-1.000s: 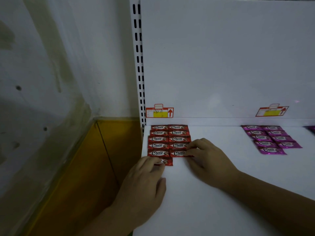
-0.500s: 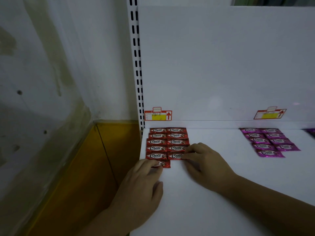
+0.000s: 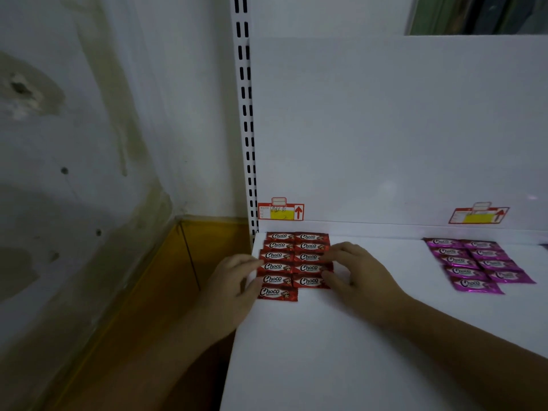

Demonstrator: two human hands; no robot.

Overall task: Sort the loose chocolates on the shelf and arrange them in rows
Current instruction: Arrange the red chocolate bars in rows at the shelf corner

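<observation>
Red chocolates (image 3: 296, 262) marked "Choco" lie flat in two columns at the back left corner of the white shelf (image 3: 341, 351), six in the left column and five in the right. The left hand (image 3: 234, 283) rests at the block's left edge, its grip loosely spread, fingertips touching the wrappers. The right hand (image 3: 355, 271) touches the right edge, fingers spread, pinching nothing. Purple chocolates (image 3: 477, 265) sit in two columns well apart to the right. Red-and-yellow price tags (image 3: 280, 211) with arrows stand behind; their writing is unreadable.
</observation>
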